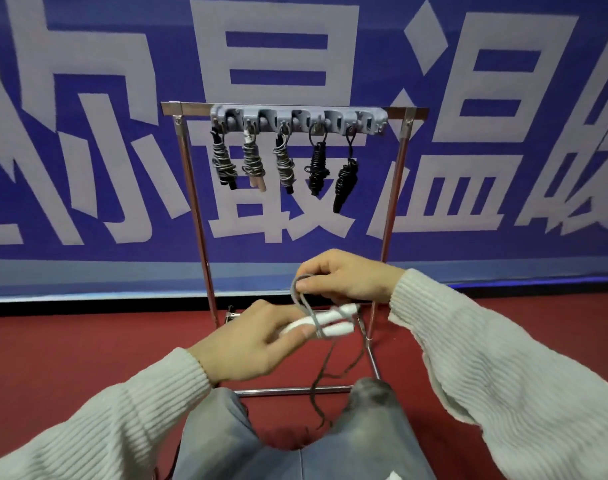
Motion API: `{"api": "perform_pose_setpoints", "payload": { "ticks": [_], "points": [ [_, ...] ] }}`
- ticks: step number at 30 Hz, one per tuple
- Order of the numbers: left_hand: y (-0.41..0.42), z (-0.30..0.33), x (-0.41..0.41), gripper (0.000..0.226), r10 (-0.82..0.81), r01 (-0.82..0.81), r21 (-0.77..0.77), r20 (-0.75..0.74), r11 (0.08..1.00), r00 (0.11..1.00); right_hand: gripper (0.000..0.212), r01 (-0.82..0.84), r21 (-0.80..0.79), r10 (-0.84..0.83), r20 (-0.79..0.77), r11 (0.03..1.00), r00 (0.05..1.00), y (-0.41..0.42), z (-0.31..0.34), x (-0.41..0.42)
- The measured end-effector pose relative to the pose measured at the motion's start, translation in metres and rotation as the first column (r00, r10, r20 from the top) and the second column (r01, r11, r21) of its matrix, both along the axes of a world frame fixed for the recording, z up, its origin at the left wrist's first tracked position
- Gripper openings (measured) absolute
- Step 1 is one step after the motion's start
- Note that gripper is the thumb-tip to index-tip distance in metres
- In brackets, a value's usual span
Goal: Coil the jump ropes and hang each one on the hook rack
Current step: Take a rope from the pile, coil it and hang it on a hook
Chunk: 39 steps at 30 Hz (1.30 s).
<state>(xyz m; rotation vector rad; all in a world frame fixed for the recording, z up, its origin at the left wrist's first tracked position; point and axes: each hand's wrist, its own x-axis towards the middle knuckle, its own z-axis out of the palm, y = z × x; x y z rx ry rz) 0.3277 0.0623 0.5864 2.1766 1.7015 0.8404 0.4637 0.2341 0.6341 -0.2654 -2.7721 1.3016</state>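
The left hand (pixel 257 341) grips the two white handles (pixel 330 322) of a jump rope, holding them side by side with the fingers curled around their near ends; the handles point away toward the right. Just above them, the right hand (pixel 347 277) pinches a loop of the grey cord (pixel 304 303) between thumb and fingers, and that loop drops down and passes around the two handles close to the left fingertips. From the far ends of the handles the rest of the cord hangs down, dark against the red floor (pixel 87 358), trailing between the person's knees in grey trousers (pixel 375 441). Both arms wear cream ribbed sleeves (pixel 503 375).

Beyond the hands stands a chrome frame (pixel 198 220) whose base bar lies on the floor just past the knees. Across its top bar, well above the hands, is a grey hook rack (pixel 297 119). Five coiled ropes hang from it in a row: on the left a grey-wound bundle with black handles (pixel 224 162), then one with pale wooden handles (pixel 253 161), then another grey-wound bundle (pixel 284 164), then two all-black bundles (pixel 317 168) (pixel 345 178), the rightmost hanging lowest. Behind the frame runs a blue banner with large white characters (pixel 87 133).
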Motion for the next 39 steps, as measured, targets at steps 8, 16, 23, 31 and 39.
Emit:
{"api": "perform_pose_setpoints", "payload": {
  "ticks": [8, 16, 23, 31, 39],
  "points": [
    [0.018, 0.004, -0.013, 0.047, 0.398, -0.452, -0.079, 0.622, 0.889, 0.675, 0.047, 0.272, -0.204, -0.279, -0.004, 0.94, 0.96, -0.031, -0.072, 0.002],
    [0.026, -0.029, -0.02, 0.024, 0.374, -0.374, 0.016, -0.105, 0.927, 0.922, 0.039, 0.041, 0.703, -0.084, 0.027, 0.71, 0.996, -0.025, -0.012, 0.006],
    [-0.006, -0.006, 0.007, 0.027, -0.019, 0.017, 0.042, 0.034, 0.999, 0.999, 0.035, -0.033, -0.112, 0.039, 0.055, 0.993, 0.998, -0.008, -0.021, 0.009],
    [0.015, -0.011, -0.014, 0.022, 0.418, -0.501, -0.074, 0.663, 0.862, 0.622, 0.035, 0.203, -0.063, -0.206, -0.059, 0.977, 0.977, -0.039, -0.078, 0.017],
    [0.011, -0.03, -0.005, 0.021, 0.168, -0.167, 0.023, -0.174, 0.986, 0.97, 0.013, -0.047, 0.334, 0.009, 0.116, 0.942, 0.993, -0.016, 0.0, 0.009]
  ]
}}
